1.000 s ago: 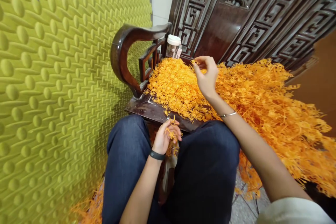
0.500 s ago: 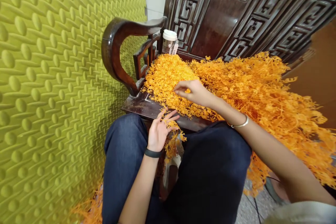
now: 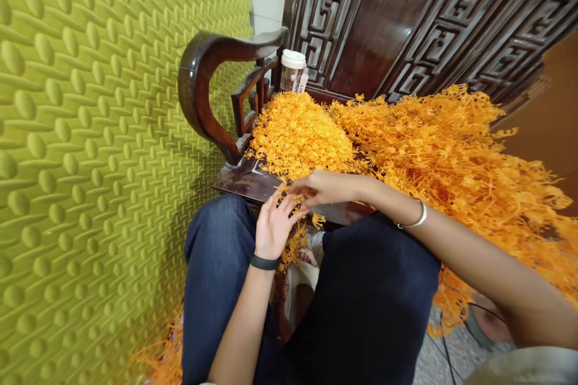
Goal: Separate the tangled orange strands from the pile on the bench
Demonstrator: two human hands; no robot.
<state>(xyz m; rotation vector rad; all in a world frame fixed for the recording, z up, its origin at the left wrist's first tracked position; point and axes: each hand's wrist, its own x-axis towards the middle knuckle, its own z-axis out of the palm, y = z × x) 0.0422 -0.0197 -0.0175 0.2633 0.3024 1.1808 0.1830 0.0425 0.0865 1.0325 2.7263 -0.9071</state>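
Note:
My left hand (image 3: 273,230) is palm up above the gap between the knees, with its fingers spread. An orange plastic flower sprig (image 3: 294,245) runs through those fingers and hangs below them. My right hand (image 3: 326,186) reaches across from the right with bent fingers, its fingertips closed at the sprig beside the left fingertips. Part of the sprig there is hidden by the fingers. Just beyond the hands, a heap of small orange plastic flower pieces (image 3: 300,135) lies on the dark wooden seat (image 3: 244,179).
A large bundle of orange plastic sprigs (image 3: 451,150) spreads over the right of the seat. Behind the heap stands a white-lidded clear jar (image 3: 292,69). A curved wooden armrest (image 3: 194,84) rises at the left, beside yellow-green textured matting (image 3: 103,132). More orange sprigs (image 3: 165,355) lie low left.
My right hand has come down from above the heap to the left fingertips, and its fingers have closed there. My left hand stays nearly in place with the sprig.

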